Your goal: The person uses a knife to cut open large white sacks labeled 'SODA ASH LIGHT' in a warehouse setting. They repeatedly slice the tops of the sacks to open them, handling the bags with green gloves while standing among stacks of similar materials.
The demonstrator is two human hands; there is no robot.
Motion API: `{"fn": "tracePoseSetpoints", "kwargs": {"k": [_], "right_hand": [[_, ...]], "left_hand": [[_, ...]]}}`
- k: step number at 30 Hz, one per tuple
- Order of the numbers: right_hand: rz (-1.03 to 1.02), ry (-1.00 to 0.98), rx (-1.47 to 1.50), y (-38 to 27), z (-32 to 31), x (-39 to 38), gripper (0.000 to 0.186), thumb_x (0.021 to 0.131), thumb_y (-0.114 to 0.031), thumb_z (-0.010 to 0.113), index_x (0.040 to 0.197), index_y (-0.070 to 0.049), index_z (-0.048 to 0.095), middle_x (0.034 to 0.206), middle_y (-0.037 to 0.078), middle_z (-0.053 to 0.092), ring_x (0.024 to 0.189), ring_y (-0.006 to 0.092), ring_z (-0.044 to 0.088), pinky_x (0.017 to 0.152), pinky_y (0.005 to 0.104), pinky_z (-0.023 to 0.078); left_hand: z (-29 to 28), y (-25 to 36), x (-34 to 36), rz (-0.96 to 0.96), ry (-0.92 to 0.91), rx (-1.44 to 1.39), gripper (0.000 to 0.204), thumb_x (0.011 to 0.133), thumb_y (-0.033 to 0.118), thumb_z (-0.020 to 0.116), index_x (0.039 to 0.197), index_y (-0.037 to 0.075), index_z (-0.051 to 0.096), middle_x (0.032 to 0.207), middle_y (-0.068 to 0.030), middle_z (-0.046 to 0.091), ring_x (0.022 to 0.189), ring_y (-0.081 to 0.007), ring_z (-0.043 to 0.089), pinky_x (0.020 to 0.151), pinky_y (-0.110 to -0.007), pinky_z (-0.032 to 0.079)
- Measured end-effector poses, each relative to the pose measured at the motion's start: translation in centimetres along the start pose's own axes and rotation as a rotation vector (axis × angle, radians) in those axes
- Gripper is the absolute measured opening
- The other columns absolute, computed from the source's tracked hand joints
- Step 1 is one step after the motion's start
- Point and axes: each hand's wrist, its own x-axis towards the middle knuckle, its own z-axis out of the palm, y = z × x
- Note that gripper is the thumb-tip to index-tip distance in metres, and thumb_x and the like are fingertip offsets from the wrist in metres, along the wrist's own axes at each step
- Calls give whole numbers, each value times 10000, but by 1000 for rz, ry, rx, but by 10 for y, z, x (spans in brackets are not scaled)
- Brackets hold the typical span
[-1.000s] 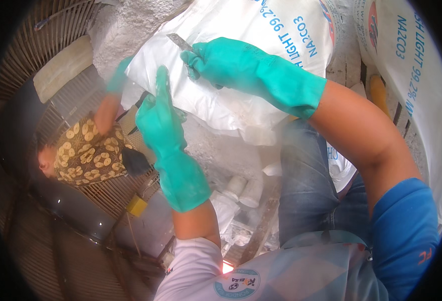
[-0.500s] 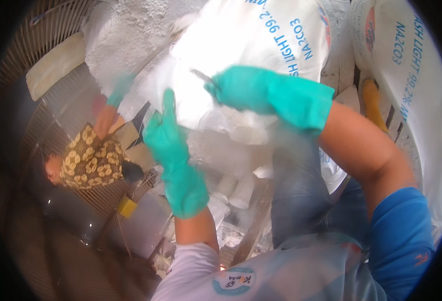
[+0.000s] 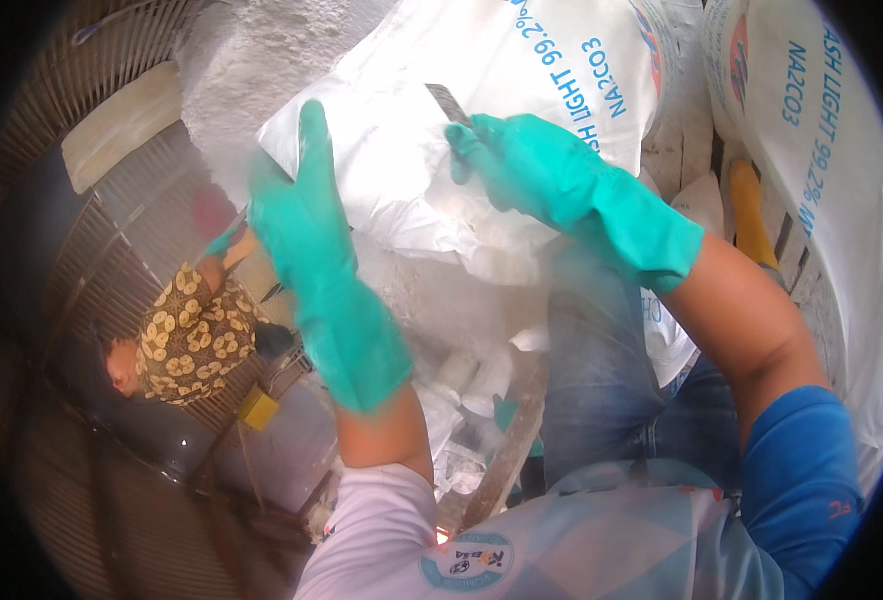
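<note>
A large white woven sack with blue print lies in front of me. My left hand, in a green rubber glove, is at the sack's left edge, its thumb stretched up over the white material and its fingers blurred on the far side. In its green glove, my right hand is closed around a knife whose flat, dull blade points up and left over the sack. The knife's handle is hidden in the fist. Below the hands, the sack's loose lower edge hangs in folds.
A heap of white powder rises behind the sack. Another person in a brown patterned shirt is at the left, beside slatted metalwork. More printed sacks stand at the right, near a yellow boot. A wooden beam runs below.
My left hand has moved up and left, and the sack's edge now reaches further left. My right hand has shifted slightly right with the knife. The other person's arm has drawn back from the powder.
</note>
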Motion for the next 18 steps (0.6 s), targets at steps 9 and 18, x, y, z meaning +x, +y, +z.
{"fn": "tracePoseSetpoints", "kwargs": {"k": [9,18], "right_hand": [[-113,-5,-81,-28,10,37,510,1061,-485,391,970,-80,686,720,108,650,677,241,637,745,361,505],[-123,11,-157,-12,17,40,484,1060,-458,407,1002,-65,685,780,144,682,749,300,667,785,398,508]], "left_hand": [[23,-74,-19,450,10,272,445,994,-8,453,1424,57,551,1126,-176,690,871,-255,677,784,-338,545],[35,-83,-43,452,46,49,386,1006,26,498,1380,26,594,1163,-140,705,895,-144,670,737,-284,523]]}}
